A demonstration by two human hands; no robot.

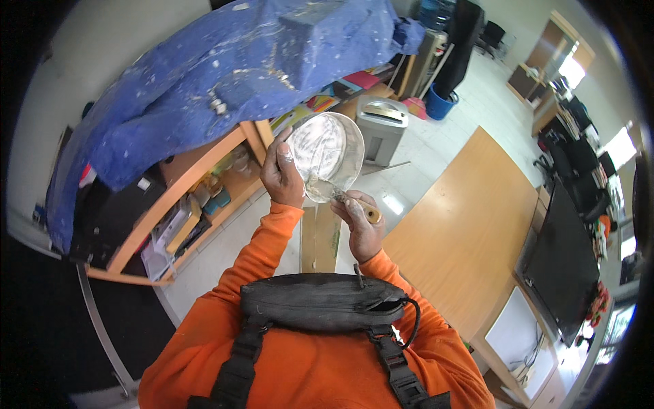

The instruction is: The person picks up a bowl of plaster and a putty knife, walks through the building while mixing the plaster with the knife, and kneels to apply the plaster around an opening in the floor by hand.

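out in front of my chest, over a tiled floor (262, 221), a round white tub (353, 153) is held up with its open mouth toward me. white residue is smeared over the inside. my left hand (282, 176) is clamped on the tub's left side; white matter marks the fingers. the grip beneath is hidden. my right hand (364, 228) is closed around the wooden handle of a scraper (369, 210), just below the tub's near right edge. the scraper's coated blade lies at the near rim; whether it presses on the wall, i cannot tell.

below the tub, between my forearms, a narrow brown board (319, 238) is visible. to the right stands a wooden table (470, 218). to the left, a wooden shelf unit (184, 198) holds mixed items and is partly covered by a spotted blue sheet (197, 88). beyond the tub, a grey machine (381, 140) stands on the floor, with a blue bin (439, 105) farther off.
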